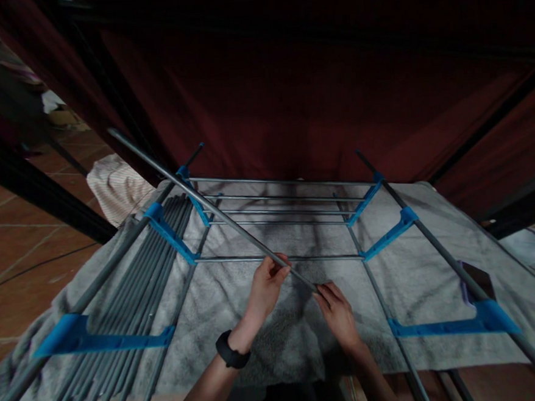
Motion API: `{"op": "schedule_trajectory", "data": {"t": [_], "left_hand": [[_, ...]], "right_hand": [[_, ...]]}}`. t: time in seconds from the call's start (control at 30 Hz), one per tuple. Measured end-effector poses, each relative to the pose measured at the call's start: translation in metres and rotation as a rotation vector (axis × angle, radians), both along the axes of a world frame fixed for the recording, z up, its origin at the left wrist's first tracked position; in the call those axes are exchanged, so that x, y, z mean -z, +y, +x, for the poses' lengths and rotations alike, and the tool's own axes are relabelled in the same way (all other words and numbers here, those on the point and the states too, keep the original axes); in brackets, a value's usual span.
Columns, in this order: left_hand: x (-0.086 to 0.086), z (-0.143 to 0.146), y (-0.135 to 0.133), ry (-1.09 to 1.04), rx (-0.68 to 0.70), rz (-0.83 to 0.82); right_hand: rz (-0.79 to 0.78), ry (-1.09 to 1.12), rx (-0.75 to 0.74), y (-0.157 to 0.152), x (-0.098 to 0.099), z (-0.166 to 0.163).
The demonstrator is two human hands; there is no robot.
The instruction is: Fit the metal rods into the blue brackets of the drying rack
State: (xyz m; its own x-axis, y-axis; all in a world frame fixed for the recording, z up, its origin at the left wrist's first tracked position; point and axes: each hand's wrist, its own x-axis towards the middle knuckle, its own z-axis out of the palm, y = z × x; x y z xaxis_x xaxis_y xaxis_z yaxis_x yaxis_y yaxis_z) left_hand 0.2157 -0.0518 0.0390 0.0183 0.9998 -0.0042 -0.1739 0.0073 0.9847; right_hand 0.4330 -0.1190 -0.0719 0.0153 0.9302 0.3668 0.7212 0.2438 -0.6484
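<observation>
A long grey metal tube point(225, 218) slants from the upper left down to the centre, raised over the frame. My left hand point(269, 283), with a black band on its wrist, grips it partway along. At its lower end, the fingers of my right hand point(336, 312) are closed round the tip. Beneath the tube lies a rack frame of grey tubes joined by blue plastic brackets point(171, 234). Thin crossbars point(235, 259) span between the left and right brackets at the far part. Nearer me, a blue bracket point(107, 341) on the left faces another blue bracket point(450, 327) on the right.
Several loose grey tubes point(149, 276) lie side by side at the left. A grey towel-like cloth point(304, 326) covers the table. A phone-like dark object point(478, 280) rests under the right rail. Behind hangs a dark red curtain point(289, 113); a striped cloth point(117, 186) sits at the left edge.
</observation>
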Motion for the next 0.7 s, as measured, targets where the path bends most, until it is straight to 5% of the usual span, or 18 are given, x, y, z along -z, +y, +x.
{"op": "schedule_trajectory", "data": {"t": [0.7], "left_hand": [[0.03, -0.003, -0.032, 0.237, 0.09, -0.021]], "right_hand": [[-0.192, 0.428, -0.154, 0.002, -0.014, -0.093]]}}
